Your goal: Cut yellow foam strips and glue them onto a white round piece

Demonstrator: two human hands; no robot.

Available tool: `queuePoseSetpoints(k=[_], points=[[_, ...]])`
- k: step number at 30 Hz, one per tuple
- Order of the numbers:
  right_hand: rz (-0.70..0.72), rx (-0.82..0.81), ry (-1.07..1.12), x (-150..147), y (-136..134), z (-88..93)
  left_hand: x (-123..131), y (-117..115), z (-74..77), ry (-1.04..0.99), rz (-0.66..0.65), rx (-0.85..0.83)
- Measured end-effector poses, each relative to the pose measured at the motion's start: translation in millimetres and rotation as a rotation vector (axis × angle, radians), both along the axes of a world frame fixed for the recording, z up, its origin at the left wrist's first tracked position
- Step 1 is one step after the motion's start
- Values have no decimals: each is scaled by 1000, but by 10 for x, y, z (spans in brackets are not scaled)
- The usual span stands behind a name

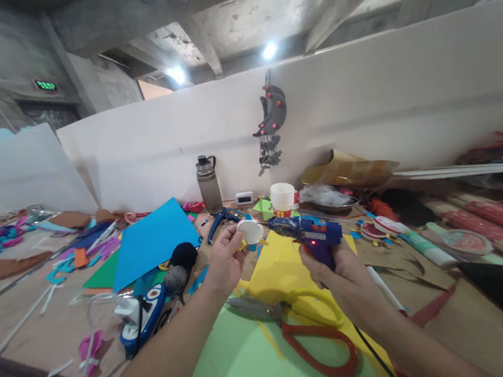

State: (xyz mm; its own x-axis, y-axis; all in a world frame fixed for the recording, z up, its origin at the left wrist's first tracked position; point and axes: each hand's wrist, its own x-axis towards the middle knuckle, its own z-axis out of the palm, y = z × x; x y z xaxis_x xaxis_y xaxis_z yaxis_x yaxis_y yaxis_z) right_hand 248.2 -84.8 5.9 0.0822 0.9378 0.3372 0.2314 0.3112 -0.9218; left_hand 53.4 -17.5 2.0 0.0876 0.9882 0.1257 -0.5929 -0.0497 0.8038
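Note:
Pinched in my left hand (229, 254) is a small white paper cup (251, 233), its round end turned towards me. Blue and yellow bits stick out around its edge. My right hand (343, 273) is wrapped round a blue hot glue gun (304, 231) with a small red light lit. The nozzle points left at the cup, close to its right side; I cannot tell whether they touch. Below my hands, large scissors (282, 313) with one yellow and one red handle lie on sheets of yellow paper (280, 267) and pale green paper (236, 357).
Behind stand a stack of white paper cups (282, 198), a grey bottle (209, 185) and a small white clock (244, 198). Blue card (156, 245), yarn balls (176, 279) and a blue power strip (145, 320) lie left. Ribbon rolls (387, 225) lie right. A dark cord trails under my right arm.

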Motion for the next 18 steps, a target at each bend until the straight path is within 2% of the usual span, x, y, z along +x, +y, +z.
queuePoseSetpoints(k=[18], points=[[-24, 8, 4, 2, 2, -1, -9, 8, 3, -4, 5, -8]])
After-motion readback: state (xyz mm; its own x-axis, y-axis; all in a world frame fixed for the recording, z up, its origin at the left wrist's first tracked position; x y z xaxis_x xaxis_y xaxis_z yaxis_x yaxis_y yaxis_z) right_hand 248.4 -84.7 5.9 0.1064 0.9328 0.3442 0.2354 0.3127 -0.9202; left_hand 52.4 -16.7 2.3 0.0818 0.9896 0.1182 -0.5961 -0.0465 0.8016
